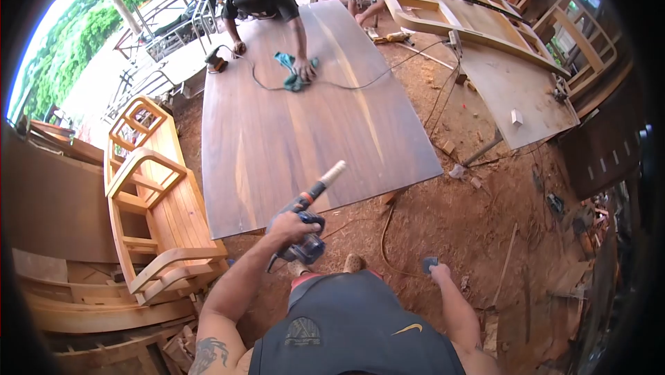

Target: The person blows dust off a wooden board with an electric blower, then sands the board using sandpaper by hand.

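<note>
My left hand (285, 225) is wrapped round the grip of a blue and black cordless blower (309, 200), which has an orange ring and a pale nozzle. The nozzle points up and forward over the near edge of a large wooden tabletop (277, 139). Low on my right side, my right hand (440, 274) is closed on a small flat dark blue-grey pad (429, 264); its exact kind is unclear. Across the tabletop, a co-worker's hand (303, 69) presses on a green cloth (294, 83).
A sander (216, 62) sits at the tabletop's far left corner, and a cord (360, 87) runs across the top. Left of it stands a wooden bench (163, 198). To the right are a wooden frame (443, 27) and a board (516, 91). Sawdust and scraps litter the dirt floor (478, 222).
</note>
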